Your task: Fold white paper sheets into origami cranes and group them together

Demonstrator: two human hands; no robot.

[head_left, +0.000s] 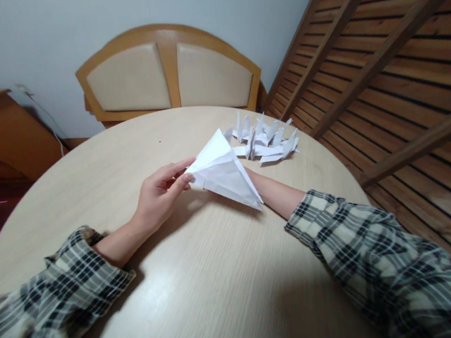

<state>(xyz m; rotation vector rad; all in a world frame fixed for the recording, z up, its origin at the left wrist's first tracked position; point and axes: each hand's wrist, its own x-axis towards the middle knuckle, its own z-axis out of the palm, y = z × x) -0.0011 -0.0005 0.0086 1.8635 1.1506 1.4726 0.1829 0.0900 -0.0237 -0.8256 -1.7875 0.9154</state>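
A folded sheet of white paper, roughly triangular with creases and layered edges, is held just above the table. My left hand pinches its left corner between the thumb and fingers. Behind the paper goes my right hand, whose fingers are hidden by it; only the right wrist and forearm show, so its grip cannot be seen. Past the paper, to the right, a cluster of several folded white paper cranes sits on the table, their pointed tips sticking up.
The round, light wood table fills the space in front of me. Beyond its far edge stands a padded wooden headboard against the wall. Slatted wood rises along the right, and a brown wooden desk is at the left.
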